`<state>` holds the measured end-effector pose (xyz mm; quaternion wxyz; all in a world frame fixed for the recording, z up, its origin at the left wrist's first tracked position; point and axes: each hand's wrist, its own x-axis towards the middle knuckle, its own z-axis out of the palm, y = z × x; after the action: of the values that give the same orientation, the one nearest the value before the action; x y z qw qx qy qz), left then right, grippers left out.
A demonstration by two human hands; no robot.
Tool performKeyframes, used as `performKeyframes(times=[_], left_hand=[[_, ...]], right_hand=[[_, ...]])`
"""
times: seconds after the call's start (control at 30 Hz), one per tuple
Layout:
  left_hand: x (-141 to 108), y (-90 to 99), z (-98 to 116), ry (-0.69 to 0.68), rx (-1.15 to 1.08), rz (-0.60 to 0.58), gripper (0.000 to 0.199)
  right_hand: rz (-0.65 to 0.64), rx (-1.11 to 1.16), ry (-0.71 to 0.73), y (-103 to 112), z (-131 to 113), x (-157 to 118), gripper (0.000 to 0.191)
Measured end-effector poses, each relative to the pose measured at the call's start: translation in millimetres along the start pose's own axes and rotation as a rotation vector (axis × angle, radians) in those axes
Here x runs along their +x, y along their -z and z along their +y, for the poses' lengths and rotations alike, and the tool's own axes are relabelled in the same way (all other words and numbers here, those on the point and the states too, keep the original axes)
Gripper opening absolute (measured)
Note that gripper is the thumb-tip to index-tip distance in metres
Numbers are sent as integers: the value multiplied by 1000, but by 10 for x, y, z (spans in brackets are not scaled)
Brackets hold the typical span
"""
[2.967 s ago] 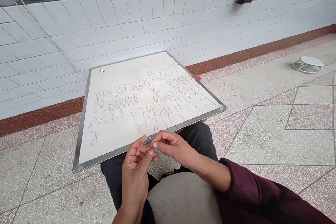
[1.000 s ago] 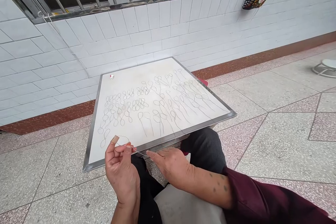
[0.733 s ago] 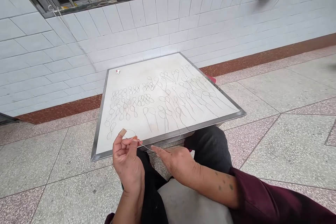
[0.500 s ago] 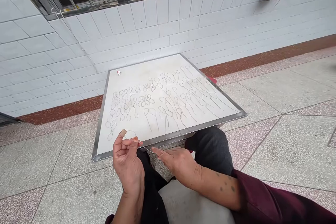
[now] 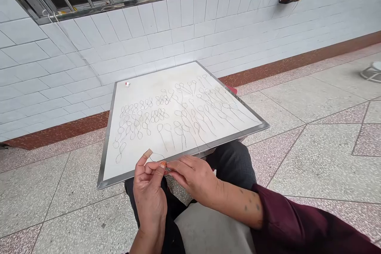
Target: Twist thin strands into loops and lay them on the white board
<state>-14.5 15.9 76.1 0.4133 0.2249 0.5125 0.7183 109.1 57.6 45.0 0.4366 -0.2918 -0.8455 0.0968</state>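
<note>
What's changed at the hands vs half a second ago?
The right hand moved leftward, its fingertips now meeting the left hand; the straight wire stretch between them no longer shows. Same as before: left hand pinching the thin wire, looped wires lying on the tabletop.

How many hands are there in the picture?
2. The left hand pinches a thin looped strand at the near edge of the table; the right hand is close beside it. No other hands show.

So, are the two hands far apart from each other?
No, the left hand and right hand are close together, with their fingertips meeting at a thin strand.
</note>
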Motion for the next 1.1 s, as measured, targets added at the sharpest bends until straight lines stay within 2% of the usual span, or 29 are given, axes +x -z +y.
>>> performKeyframes(times=[0.1,0.23,0.3,0.4,0.5,0.63,0.73,0.93,1.0,1.1], left_hand=[[-20,-7,24,16,0,1,55],[-33,-17,42,28,12,-9,53],[-33,-14,39,19,26,-9,51],[-28,2,17,-21,58,0,48],[-18,17,-14,-66,104,15,46],[1,35,-40,-78,118,37,46],[15,51,-38,-95,83,65,45],[35,70,-4,-124,94,119,43],[37,84,18,-143,104,128,42],[26,119,68,-183,165,139,43]], right_hand=[[-1,12,-35,-25,9,-49,20],[-64,-5,-44,-19,12,-81,19],[-63,-30,-10,-17,22,-98,23],[-25,-73,84,-22,52,-128,39],[-43,-71,177,-19,83,-143,52],[-74,-46,220,2,93,-141,58],[-135,-61,179,-12,80,-173,56],[-246,-47,-37,-212,63,-351,27],[-281,-9,-93,-260,74,-415,27],[-371,38,-66,-204,116,-458,30]])
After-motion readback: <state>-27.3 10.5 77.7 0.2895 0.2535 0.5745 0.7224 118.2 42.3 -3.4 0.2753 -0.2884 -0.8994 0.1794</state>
